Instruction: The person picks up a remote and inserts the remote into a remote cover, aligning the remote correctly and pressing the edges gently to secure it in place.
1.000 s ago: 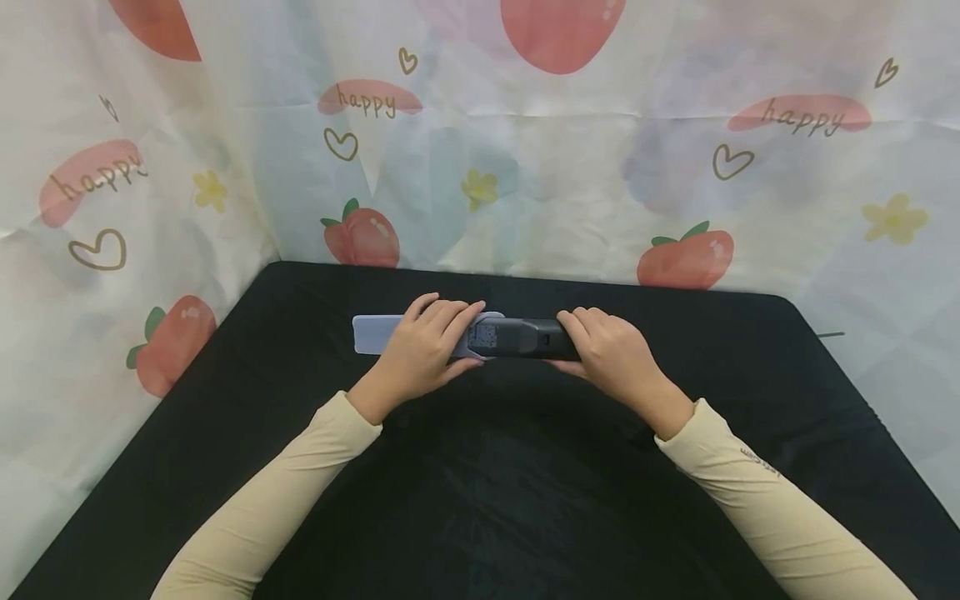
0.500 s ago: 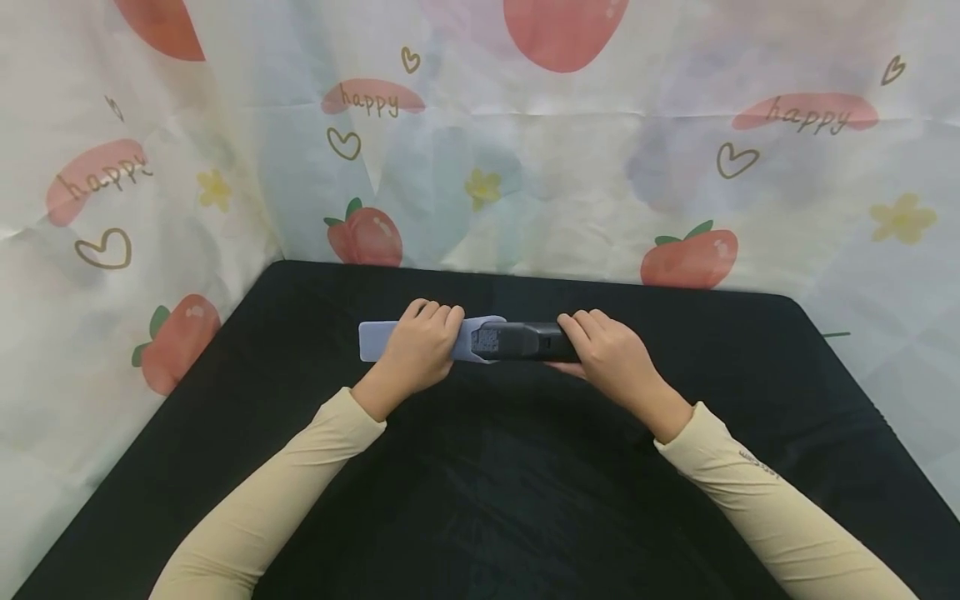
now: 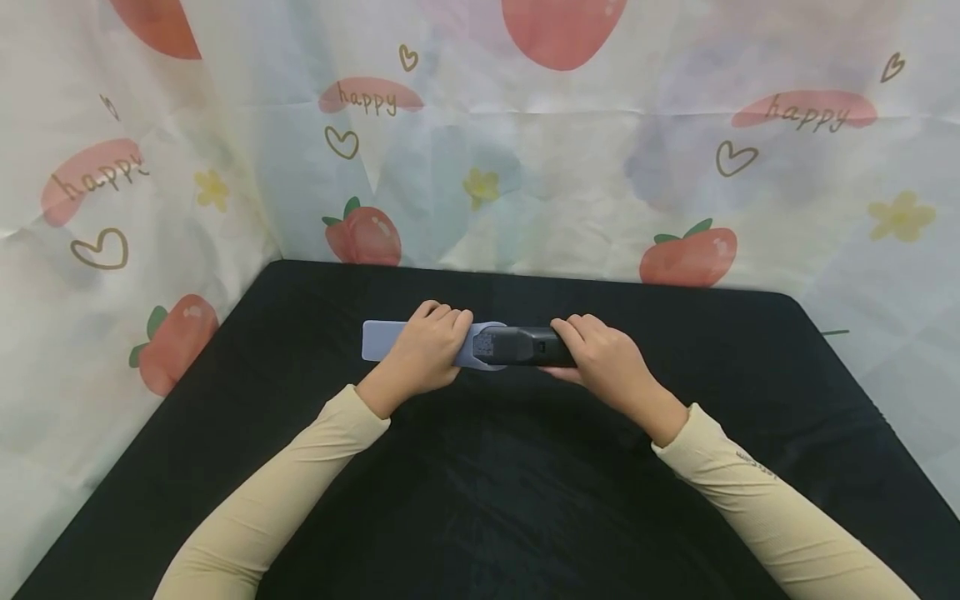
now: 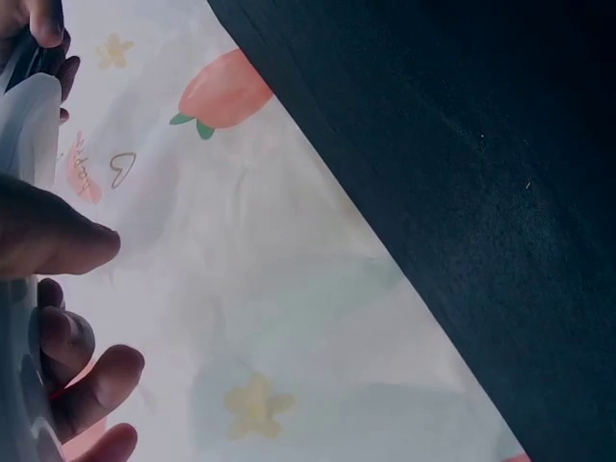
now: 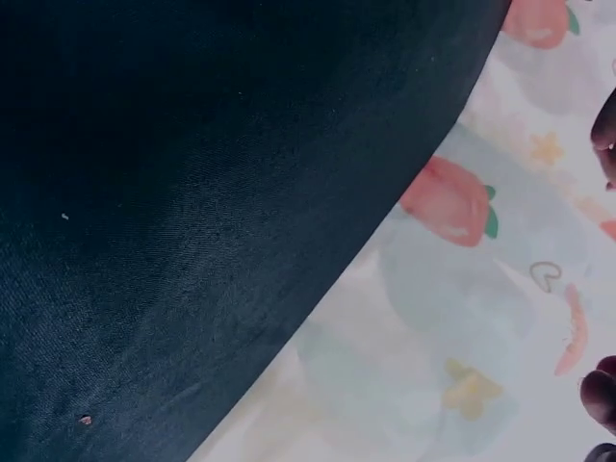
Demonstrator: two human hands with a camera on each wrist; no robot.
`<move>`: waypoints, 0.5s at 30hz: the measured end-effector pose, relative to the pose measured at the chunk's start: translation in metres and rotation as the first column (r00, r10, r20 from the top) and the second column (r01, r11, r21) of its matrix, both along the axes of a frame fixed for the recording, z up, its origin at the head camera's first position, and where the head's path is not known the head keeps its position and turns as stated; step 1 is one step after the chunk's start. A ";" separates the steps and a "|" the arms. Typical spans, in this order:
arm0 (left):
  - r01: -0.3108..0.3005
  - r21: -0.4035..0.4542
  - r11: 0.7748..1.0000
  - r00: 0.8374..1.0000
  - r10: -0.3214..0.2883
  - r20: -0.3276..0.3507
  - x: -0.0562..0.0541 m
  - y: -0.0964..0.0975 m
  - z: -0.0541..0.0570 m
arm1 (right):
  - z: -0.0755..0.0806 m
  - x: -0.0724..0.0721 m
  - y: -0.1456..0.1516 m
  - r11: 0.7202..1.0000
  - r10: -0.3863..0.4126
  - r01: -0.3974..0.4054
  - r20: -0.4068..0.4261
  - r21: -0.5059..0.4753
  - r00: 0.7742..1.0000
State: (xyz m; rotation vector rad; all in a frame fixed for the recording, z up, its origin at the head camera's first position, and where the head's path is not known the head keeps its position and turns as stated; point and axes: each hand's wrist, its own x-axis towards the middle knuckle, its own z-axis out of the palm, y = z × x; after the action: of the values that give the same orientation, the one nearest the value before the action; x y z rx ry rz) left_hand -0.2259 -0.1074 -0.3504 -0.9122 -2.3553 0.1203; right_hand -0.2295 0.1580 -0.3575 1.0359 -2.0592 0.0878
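Note:
Both hands hold one long object level above the black table, in the middle of the head view. Its left part is a flat lavender piece [image 3: 381, 341] with a rounded right end; its right part is black [image 3: 510, 345] with a small speckled label. My left hand [image 3: 429, 346] grips the lavender piece, fingers over the far edge. My right hand [image 3: 607, 358] holds the black end, thumb on the near side. In the left wrist view the thumb [image 4: 58, 236] and curled fingers lie along the pale piece [image 4: 34, 125]. Only fingertips [image 5: 602, 395] show in the right wrist view.
A black cloth [image 3: 510, 500] covers the table below the hands. Behind and to the left hangs a pale curtain [image 3: 555, 192] printed with fruit, hearts and flowers.
My left hand's spread fingers have drawn together round the lavender piece, its thumb withdrawing from the joint. The object has shifted slightly toward me. My right hand keeps its hold.

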 end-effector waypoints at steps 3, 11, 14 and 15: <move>-0.004 0.000 1.000 1.000 0.004 0.010 0.000 0.002 -0.001 | 0.001 0.001 -0.002 1.000 -0.003 0.004 0.009 -0.008 1.000; -0.019 -0.007 1.000 0.999 0.020 0.035 0.001 0.006 -0.002 | 0.002 0.004 -0.008 1.000 0.003 -0.003 0.039 0.010 0.999; -0.022 -0.003 1.000 0.999 0.023 0.036 0.001 0.007 -0.003 | 0.002 0.004 -0.008 1.000 -0.005 0.005 0.038 0.017 0.999; -0.026 0.002 1.000 0.999 0.026 0.031 0.001 0.008 -0.003 | 0.002 0.004 -0.008 1.000 -0.008 0.008 0.030 0.020 1.000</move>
State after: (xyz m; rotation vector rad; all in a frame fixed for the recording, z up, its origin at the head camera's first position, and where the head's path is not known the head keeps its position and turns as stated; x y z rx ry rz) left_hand -0.2249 -0.0998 -0.3533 -0.8885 -2.3964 0.1148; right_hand -0.2258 0.1496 -0.3557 1.0442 -2.0950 0.0794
